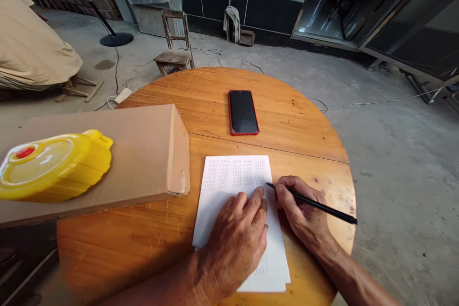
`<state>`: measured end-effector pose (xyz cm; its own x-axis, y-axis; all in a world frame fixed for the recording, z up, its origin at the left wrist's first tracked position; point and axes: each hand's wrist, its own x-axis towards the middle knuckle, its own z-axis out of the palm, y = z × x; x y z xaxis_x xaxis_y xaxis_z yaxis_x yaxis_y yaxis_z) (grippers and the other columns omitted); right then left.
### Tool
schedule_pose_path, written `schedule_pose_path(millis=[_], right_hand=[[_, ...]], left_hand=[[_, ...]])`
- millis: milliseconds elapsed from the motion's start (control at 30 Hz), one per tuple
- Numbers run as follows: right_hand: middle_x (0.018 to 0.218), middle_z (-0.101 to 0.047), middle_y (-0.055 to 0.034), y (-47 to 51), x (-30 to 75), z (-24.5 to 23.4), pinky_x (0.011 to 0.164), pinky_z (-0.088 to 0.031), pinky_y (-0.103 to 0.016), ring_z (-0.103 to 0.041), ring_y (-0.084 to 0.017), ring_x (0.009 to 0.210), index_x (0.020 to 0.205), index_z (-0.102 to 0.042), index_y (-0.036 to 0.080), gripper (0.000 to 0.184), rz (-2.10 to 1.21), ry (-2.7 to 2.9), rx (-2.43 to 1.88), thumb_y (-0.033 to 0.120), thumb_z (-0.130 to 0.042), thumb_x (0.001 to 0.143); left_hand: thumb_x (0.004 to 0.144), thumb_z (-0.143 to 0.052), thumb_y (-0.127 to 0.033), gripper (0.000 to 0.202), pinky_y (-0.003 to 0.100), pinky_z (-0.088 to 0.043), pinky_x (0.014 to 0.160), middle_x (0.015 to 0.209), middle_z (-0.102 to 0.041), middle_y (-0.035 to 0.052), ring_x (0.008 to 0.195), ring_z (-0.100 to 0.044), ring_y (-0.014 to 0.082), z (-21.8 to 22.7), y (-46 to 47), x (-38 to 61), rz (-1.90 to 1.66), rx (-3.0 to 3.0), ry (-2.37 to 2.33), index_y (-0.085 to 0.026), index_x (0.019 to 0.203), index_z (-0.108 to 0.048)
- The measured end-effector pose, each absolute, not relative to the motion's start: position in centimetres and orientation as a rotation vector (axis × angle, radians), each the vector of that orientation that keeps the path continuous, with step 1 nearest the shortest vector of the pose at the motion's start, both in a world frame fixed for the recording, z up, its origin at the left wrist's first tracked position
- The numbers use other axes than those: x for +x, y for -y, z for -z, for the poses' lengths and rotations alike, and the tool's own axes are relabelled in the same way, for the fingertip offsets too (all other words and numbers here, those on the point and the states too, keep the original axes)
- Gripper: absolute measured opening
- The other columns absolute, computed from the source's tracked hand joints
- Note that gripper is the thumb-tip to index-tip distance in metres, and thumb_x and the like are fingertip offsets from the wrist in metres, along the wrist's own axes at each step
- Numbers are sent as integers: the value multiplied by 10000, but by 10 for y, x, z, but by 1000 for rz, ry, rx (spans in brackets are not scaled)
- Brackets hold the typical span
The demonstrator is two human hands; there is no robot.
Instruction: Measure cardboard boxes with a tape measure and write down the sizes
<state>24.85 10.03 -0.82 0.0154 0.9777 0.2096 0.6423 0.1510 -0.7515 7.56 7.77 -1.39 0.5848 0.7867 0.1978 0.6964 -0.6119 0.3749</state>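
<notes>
A white sheet of paper (229, 186) with several columns of small handwritten figures lies on a round wooden table (287, 124). My left hand (236, 239) rests flat on the sheet, fingers stretched out, pinning it down. My right hand (303, 210) is closed round a black pen (315, 204), whose tip touches the paper's right edge near the written rows.
A red-cased phone (243, 112) lies face up beyond the paper. A long cardboard box (143, 153) sits at the left with a yellow lidded container (53, 165) on it. A small wooden chair (174, 43), cables and a lamp stand (116, 38) are on the concrete floor behind.
</notes>
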Motion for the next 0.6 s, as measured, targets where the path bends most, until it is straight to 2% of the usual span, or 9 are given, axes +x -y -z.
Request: schedule_pose_path(millis=[600], right_hand=[[617,-584,35,-102,248,11,514,-424,-237,-510,-110,508,800,-604,198,140,-587,1730,-1564,239,-537,916]], left_hand=[[903,-511,-170,359,428,-513,851,1409,-548,91,988,-538,267,13,-77,75,-470,2562,-1211,-117,1251,-578]])
